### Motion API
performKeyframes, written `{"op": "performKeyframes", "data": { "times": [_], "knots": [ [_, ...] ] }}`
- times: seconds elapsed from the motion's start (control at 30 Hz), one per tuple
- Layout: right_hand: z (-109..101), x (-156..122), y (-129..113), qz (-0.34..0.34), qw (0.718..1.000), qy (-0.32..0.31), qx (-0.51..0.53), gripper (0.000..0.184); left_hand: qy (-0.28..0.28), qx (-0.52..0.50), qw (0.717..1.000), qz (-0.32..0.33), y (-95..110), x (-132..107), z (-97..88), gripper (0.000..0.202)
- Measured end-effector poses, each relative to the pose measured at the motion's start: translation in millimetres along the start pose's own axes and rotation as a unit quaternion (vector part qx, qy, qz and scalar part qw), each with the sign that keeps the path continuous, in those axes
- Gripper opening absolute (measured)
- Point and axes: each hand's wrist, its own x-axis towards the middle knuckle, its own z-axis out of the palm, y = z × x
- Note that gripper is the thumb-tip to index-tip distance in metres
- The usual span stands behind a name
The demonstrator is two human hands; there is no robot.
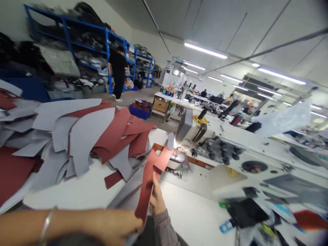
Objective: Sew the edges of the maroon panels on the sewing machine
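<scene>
A reddish-brown leather-like panel (148, 177) with a grey underside stretches from my lap up to the lit needle area of a white sewing machine (220, 140). My left hand (120, 223), somewhat blurred and with a bracelet on its wrist, is closed on the panel's near edge. Further up, my right hand (157, 198) pinches the panel's right edge, thumb on the red face and the other fingers mostly hidden. The panel's far end lies by the machine's needle; the exact contact there is unclear.
Red and grey cut pieces (87, 133) are heaped at the left of the white table (77, 191). Scraps and a black piece (247, 212) lie at the right. Behind are a blue crate (139, 111), a standing person (118, 71) and loaded blue shelving (107, 44).
</scene>
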Motion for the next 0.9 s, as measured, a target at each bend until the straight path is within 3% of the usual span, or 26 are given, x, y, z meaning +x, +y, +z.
{"op": "performKeyframes", "data": {
  "times": [0.07, 0.1, 0.13, 0.2, 0.27, 0.3, 0.47, 0.6, 0.67, 0.73, 0.9],
  "knots": [
    [-9.1, -16.8, -1.4, -0.002, 0.999, 0.04, 0.027, 0.044, -0.077, -0.059, 0.995, 0.032, 22.2, 21.9, 39.4, 0.036],
    [-19.1, -29.7, -2.4, -0.022, 0.997, 0.068, 0.04, 0.043, -0.065, -0.082, 0.994, 0.04, 28.4, 32.9, 48.3, 0.036],
    [-31.0, -44.7, -3.9, -0.055, 0.992, 0.103, 0.054, 0.044, -0.013, -0.095, 0.995, 0.037, 31.9, 44.5, 50.4, 0.03],
    [-55.3, -77.4, -10.0, -0.126, 0.972, 0.184, 0.078, 0.046, 0.177, -0.077, 0.981, -0.02, 33.2, 70.8, 38.2, 0.017],
    [-74.1, -107.4, -22.5, -0.183, 0.946, 0.251, 0.089, 0.048, 0.341, -0.043, 0.934, -0.1, 31.8, 103.5, 15.4, 0.014],
    [-80.4, -119.4, -31.9, -0.211, 0.934, 0.273, 0.087, 0.048, 0.371, -0.052, 0.92, -0.117, 31.5, 122.7, 3.9, 0.017],
    [-95.6, -146.7, -109.0, -0.331, 0.901, 0.28, 0.018, 0.051, 0.295, -0.193, 0.934, -0.062, 34.0, 228.3, -35.5, 0.012],
    [-106.1, -147.7, -181.1, -0.316, 0.909, 0.262, -0.076, 0.034, 0.3, -0.224, 0.926, -0.044, 30.8, 283.1, -55.6, 0.009],
    [-108.1, -141.1, -206.1, -0.297, 0.912, 0.265, -0.099, 0.03, 0.314, -0.239, 0.918, -0.047, 29.2, 288.1, -58.4, 0.009],
    [-106.2, -128.7, -217.4, -0.292, 0.911, 0.267, -0.117, 0.032, 0.338, -0.254, 0.905, -0.054, 28.0, 278.2, -53.6, 0.014],
    [-91.7, -89.0, -191.4, -0.373, 0.867, 0.254, -0.211, 0.03, 0.387, -0.314, 0.864, -0.072, 14.0, 229.1, -28.4, 0.036]
  ]
}}
